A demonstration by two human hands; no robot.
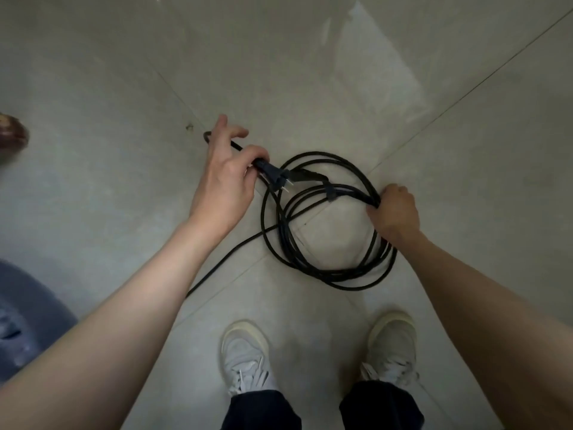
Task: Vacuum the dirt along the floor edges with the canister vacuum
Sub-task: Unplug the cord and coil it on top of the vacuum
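Two bare forearms reach down from the lower corners, each ending in a hand. One black power cord (pixel 325 268) hangs wound in a single coil of several loops above the tiled floor (pixel 124 88), between the hands. Right hand (pixel 395 211) has its fingers curled tight round the bundled loops at the coil's right side. Left hand (pixel 224 178) pinches the cord just behind its one plug (pixel 277 178), whose two metal prongs point toward the coil. One strap (pixel 329 193) binds some loops near the top. A loose strand trails down-left and disappears behind the left forearm.

Two pale sneakers (pixel 245 355) stand below. One blurred blue shape (pixel 28 321) is cut off at left; one brown object (pixel 12 131) at the left edge is unclear.
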